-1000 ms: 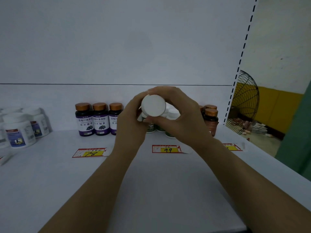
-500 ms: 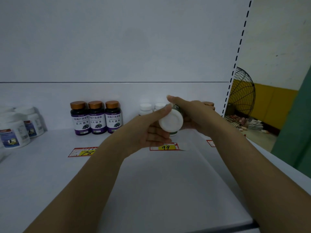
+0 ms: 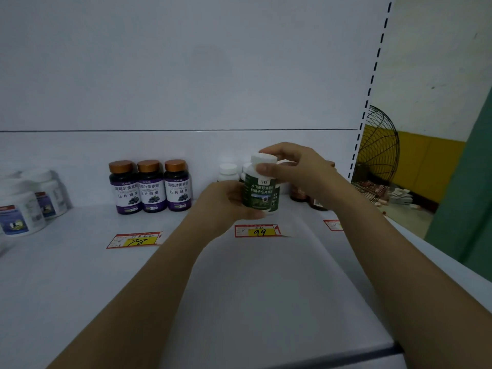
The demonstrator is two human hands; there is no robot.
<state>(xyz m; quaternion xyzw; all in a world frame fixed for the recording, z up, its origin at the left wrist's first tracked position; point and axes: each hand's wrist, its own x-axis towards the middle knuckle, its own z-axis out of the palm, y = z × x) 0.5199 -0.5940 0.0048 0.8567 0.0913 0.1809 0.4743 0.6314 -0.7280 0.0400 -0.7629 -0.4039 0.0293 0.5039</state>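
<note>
A green-labelled bottle (image 3: pixel 262 193) with a white cap stands upright in both hands, just above the white shelf (image 3: pixel 80 275). My left hand (image 3: pixel 226 201) cups its lower body from the left and underneath. My right hand (image 3: pixel 295 171) grips the cap and neck from the right, thumb on the front. Its label faces me. More white-capped bottles (image 3: pixel 228 171) stand behind it, partly hidden.
Three purple-labelled bottles with copper caps (image 3: pixel 150 186) stand at the back left. White tubs (image 3: pixel 24 206) sit at the far left. Brown bottles (image 3: pixel 299 194) show behind my right wrist. Price tags 78 (image 3: pixel 135 239) and 99 (image 3: pixel 259 231) lie on the shelf. A fan (image 3: pixel 378 158) stands past the shelf's right end.
The bottle has turned from pointing its cap at me to upright with the label facing me. Both hands moved right and down towards the shelf.
</note>
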